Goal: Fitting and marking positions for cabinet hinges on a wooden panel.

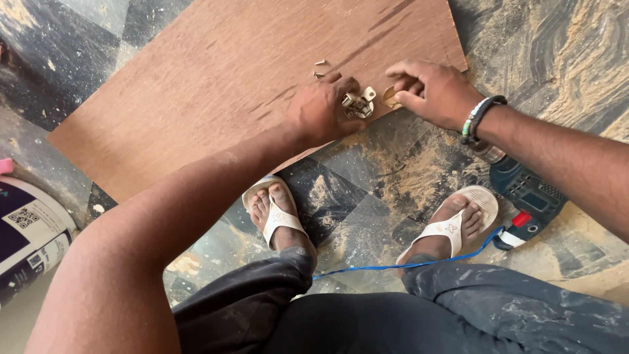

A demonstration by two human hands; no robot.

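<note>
A brown plywood board (216, 72) lies on the dusty floor in front of me. My left hand (321, 108) rests at the board's near edge, its fingers closed on a small brass hinge (357, 105). My right hand (429, 88), with beaded bracelets on the wrist, pinches a second small brass piece (391, 97) just to the right of the hinge. Two or three small screws (320, 67) lie loose on the board just beyond my left hand.
A blue power drill (527, 196) with a blue cord (406, 265) lies on the floor by my right foot. Sawdust covers the dark patterned floor (393, 177). A large paint bucket (29, 229) stands at the left edge. My feet wear white sandals.
</note>
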